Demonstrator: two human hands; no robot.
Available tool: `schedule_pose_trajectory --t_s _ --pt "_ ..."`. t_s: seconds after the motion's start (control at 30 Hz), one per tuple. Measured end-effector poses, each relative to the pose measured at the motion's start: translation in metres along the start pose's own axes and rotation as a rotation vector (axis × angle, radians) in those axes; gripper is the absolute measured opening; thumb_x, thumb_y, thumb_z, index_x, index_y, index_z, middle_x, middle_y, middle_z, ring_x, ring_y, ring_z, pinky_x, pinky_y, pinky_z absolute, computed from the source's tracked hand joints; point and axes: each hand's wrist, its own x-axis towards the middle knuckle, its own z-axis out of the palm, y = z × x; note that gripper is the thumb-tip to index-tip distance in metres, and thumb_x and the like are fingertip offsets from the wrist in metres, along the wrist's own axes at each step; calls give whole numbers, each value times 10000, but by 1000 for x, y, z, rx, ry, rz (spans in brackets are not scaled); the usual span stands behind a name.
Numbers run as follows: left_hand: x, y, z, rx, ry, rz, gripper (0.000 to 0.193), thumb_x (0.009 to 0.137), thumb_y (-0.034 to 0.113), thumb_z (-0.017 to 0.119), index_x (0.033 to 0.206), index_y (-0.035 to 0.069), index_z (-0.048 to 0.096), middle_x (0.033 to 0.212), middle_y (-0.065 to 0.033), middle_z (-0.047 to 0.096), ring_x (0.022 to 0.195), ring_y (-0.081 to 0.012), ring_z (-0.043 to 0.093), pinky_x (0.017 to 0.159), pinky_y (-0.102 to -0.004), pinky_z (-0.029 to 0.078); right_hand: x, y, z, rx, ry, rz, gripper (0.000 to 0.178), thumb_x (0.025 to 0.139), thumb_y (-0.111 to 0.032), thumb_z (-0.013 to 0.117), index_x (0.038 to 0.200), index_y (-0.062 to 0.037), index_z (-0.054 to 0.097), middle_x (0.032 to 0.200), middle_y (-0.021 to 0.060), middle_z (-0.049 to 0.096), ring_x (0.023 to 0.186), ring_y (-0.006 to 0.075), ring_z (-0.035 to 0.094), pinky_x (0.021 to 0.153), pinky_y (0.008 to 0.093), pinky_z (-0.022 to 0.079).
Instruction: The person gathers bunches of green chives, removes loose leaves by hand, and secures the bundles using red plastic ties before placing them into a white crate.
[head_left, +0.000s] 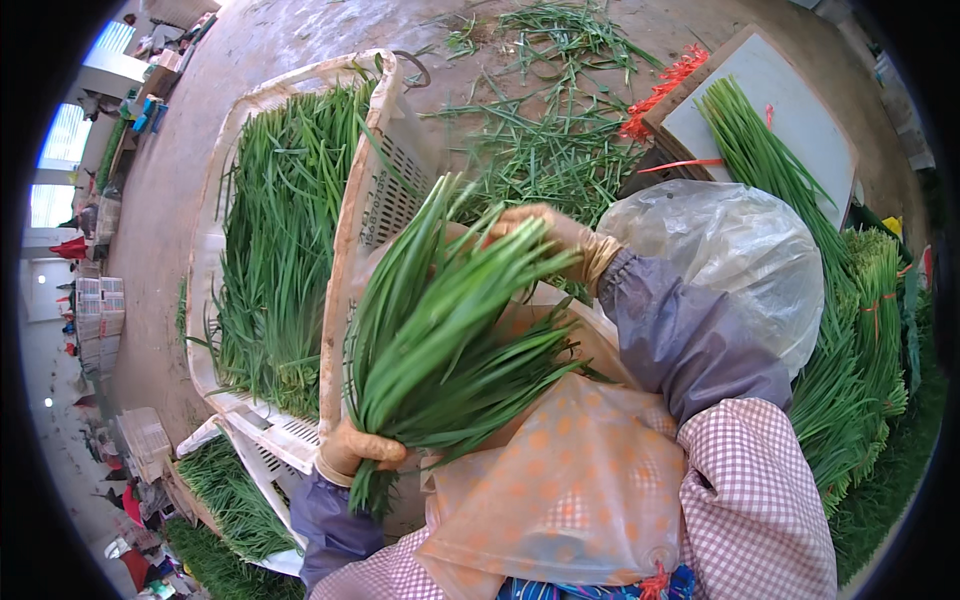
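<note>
Running from lower left up to upper right beside the white crate [355, 215], the bunch of green chives [440, 320] sits with my left hand [358, 447] clenched around its base and my right hand [548, 236] grasping its tips.

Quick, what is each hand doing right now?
Left hand: closed around the base of the chive bunch.
Right hand: gloved, resting on the bunch's leaf tips; whether it grips them cannot be told.

head view — steeply downward, close over hands
</note>
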Motion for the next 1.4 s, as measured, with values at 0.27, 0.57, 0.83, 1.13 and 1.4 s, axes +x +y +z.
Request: schedule_pose_trajectory --t_s 0.27,0.57,0.83,1.13,1.4 --pt "7 152 62 427 62 357 451 687 -12 636 1133 -19 570 731 -101 610 450 -130 494 388 -251 370 -31 -94 2 174 453 -119 273 985 -261 465 928 -37 611 571 -59 491 381 55 403 311 232 263" --pt "17 283 200 1372 18 708 122 805 128 626 713 53 600 586 15 498 420 -59 383 375 -208 271 -36 -14 -14 -1072 627 51 420 867 -352 599 1176 -68 599 1126 182 646 1031 293 616 893 375 485" --pt "22 105 98 1999 394 564 983 683 38 674 1502 85 132 929 -223 657 684 -341 658 561 -403 531 -20 25 55 881 -29 31 610 924 -610 404 1252 -114 536 1101 88 635 988 237 607 872 410 501" --pt "-37 -71 53 2091 616 276 939 682 40 654 1501 93 197 848 -114 588 644 -293 589 544 -390 488 -15 7 86 1090 -645 -80 754 917 -626 402 1427 -72 356 1393 197 441 1254 352 452 1055 475 391" --pt "-61 13 45 1475 50 259 757 680 112 748 1368 43 439 1190 -209 528 1030 -326 574 856 -393 479 -21 -13 94 980 -587 -5 644 961 -533 394 1377 -43 426 1145 172 615 1110 349 563 988 484 445"
